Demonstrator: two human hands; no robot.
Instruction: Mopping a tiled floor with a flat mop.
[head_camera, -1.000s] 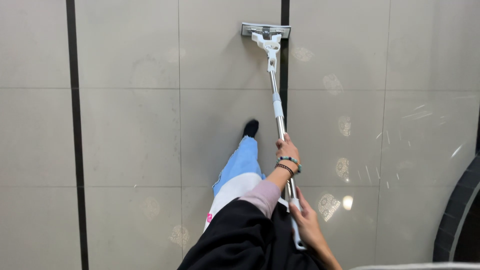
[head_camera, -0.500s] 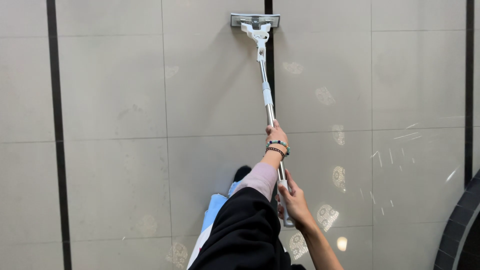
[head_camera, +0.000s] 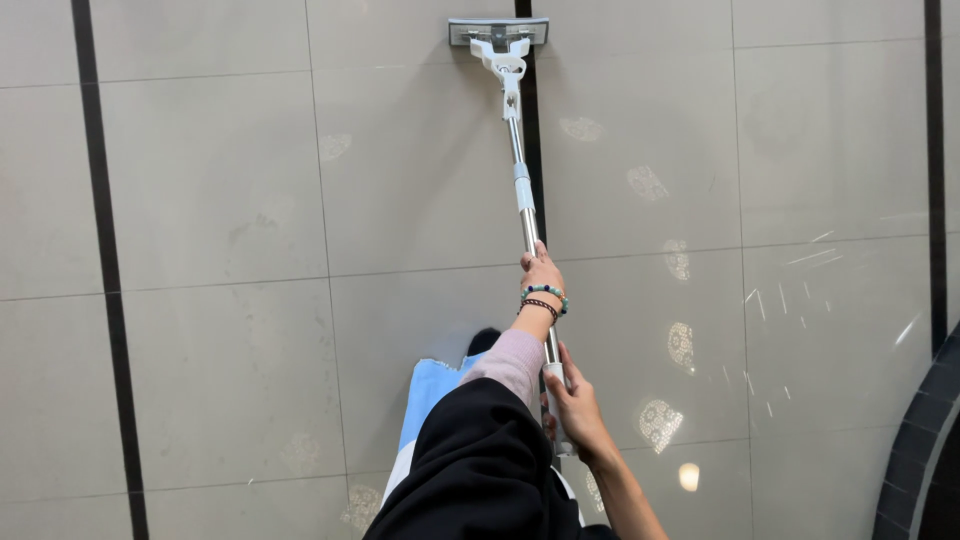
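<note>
Here, left hand w/ bead bracelets & right hand both grip closed round the mop handle, flat mop head far out on the tiled floor.

mop white, silver | floor tiles beige, black stripes | sleeve pink

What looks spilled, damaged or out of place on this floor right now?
Nothing stands out. The mop head lies flat on the glossy tiled floor, its handle straight in the left hand and right hand. The pale patterned spots look like light reflections, not spills.
</note>
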